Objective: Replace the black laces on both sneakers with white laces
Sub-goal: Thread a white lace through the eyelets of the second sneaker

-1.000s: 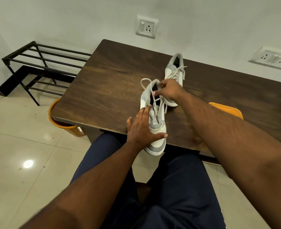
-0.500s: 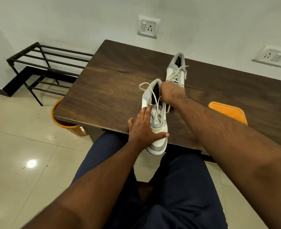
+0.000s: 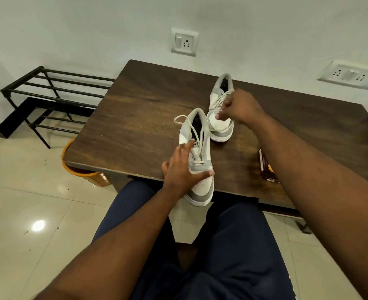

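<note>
The left hand [image 3: 184,169] is pressing flat, fingers relaxed, over the near sneaker [image 3: 198,156] at the desk's [image 3: 135,118] front edge in the centre of the frame, while the right hand [image 3: 237,109] is hovering with fingers curled over the far sneaker [image 3: 221,113] — whether it is pinching a white lace [image 3: 187,121] cannot be told. The near sneaker's toe is overhanging the edge, so a tug on its loose lace could be tipping it off toward the lap. An orange bin [image 3: 85,172] is sitting below at lower left, a black rack [image 3: 49,98] at upper left — neither is blocking the hands.
</note>
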Available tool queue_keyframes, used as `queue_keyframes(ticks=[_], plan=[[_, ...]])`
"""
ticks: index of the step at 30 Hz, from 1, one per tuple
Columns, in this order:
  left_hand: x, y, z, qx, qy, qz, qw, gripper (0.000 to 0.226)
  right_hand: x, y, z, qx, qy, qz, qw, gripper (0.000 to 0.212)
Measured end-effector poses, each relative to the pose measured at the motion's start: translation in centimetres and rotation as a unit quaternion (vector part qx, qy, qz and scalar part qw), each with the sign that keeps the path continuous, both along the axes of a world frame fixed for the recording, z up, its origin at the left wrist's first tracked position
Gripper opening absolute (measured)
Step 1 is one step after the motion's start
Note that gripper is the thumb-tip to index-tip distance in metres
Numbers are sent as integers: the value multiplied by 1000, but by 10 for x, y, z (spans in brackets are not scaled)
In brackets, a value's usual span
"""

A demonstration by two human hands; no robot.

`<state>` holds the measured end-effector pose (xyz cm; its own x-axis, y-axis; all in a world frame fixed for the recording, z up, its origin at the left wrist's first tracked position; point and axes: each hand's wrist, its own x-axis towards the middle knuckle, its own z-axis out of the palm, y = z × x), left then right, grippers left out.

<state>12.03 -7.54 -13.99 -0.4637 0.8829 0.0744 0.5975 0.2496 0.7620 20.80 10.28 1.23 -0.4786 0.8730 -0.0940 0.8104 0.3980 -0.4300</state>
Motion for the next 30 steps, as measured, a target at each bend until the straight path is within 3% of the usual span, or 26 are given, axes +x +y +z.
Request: queue_keyframes(ticks=[4, 7, 10, 16, 18, 22, 24, 30], plan=[[-9, 3, 29, 199, -204, -30, 958, 69, 13, -45, 4, -144, 45, 119, 981, 12], [-15, 4, 53, 151, -332, -96, 926, 52, 16, -62, 5, -207, 82, 146, 964, 14], [-26, -3, 62, 117, -343, -103, 926, 10, 26, -60, 3, -219, 125, 135, 958, 16], [-49, -48, 35, 87, -400, 66, 910, 19, 68, -54, -22, -289, 216, 56, 931, 9], [-40, -49, 37, 85, -397, 69, 911, 14, 65, -63, -35, -284, 209, 60, 934, 7], [-15, -31, 54, 67, -364, -26, 929, 34, 47, -85, -53, -260, 218, 86, 937, 9], [-9, -27, 55, 38, -325, -56, 943, 25, 43, -89, -56, -257, 238, 95, 932, 10], [-32, -42, 32, 77, -336, 85, 935, 14, 69, -76, -65, -253, 251, 49, 933, 5]])
